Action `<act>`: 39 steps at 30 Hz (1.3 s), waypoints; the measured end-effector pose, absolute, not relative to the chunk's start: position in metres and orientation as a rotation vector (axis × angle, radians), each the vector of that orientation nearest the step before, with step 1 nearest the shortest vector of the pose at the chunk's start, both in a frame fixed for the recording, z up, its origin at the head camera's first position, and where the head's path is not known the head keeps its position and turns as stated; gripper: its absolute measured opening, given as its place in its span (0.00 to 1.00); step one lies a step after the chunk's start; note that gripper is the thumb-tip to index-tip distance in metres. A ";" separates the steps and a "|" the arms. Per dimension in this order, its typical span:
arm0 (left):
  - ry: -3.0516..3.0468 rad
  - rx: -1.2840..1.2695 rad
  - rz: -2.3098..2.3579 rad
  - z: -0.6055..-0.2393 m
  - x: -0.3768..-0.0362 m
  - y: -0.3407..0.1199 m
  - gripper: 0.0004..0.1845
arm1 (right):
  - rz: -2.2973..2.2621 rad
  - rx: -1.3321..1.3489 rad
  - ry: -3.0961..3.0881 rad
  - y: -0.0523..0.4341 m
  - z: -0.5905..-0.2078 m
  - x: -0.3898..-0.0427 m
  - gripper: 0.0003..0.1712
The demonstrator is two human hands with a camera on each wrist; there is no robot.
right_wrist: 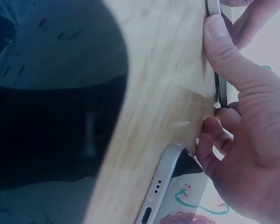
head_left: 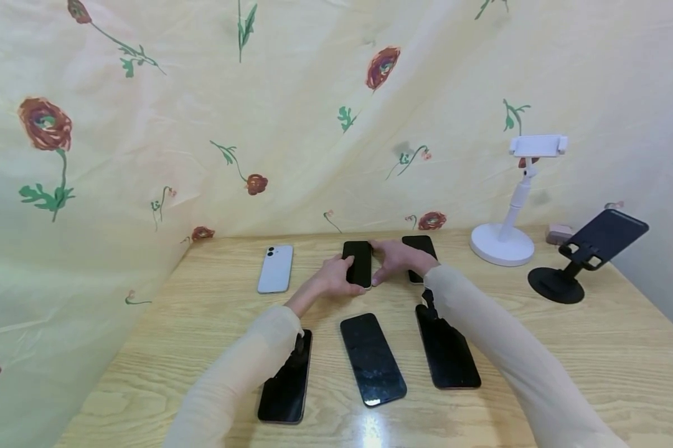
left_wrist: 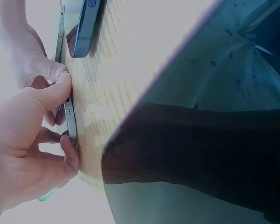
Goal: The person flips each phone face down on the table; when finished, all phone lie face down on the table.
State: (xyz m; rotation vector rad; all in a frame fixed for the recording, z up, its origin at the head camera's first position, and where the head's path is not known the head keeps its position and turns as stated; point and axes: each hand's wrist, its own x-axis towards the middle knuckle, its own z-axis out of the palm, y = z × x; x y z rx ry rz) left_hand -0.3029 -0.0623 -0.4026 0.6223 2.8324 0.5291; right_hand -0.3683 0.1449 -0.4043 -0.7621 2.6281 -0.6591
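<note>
Head view, front row: three dark phones (head_left: 372, 359) lie face up on the wooden surface (head_left: 566, 336), nearest the camera.
Head view, back row: left hand (head_left: 333, 278) and right hand (head_left: 395, 259) pinch the middle black phone (head_left: 358, 262) between white phone (head_left: 276, 268) and another dark one.
Left wrist view: thumb and fingers (left_wrist: 71, 154) grip the phone's edge (left_wrist: 71, 119).
Right wrist view: thumb (right_wrist: 219, 44) presses the phone's edge, fingers curled.

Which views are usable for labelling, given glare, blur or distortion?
Head view: sharp, wide-angle bending at edges, glare patch on the light wooden table. Left wrist view: washed out, a dark blurred mass fills the right half. Right wrist view: dim, its left side blocked similarly.
</note>
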 end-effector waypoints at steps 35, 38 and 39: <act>2.752 0.633 0.696 -0.402 -0.307 -0.072 0.45 | -0.781 -0.887 2.718 0.148 -0.404 -0.359 0.65; 2.750 0.641 0.712 -0.402 -0.306 -0.073 0.45 | -0.803 -0.891 2.715 0.147 -0.403 -0.359 0.65; 2.750 0.644 0.724 -0.402 -0.306 -0.074 0.45 | -0.814 -0.887 2.712 0.146 -0.403 -0.359 0.65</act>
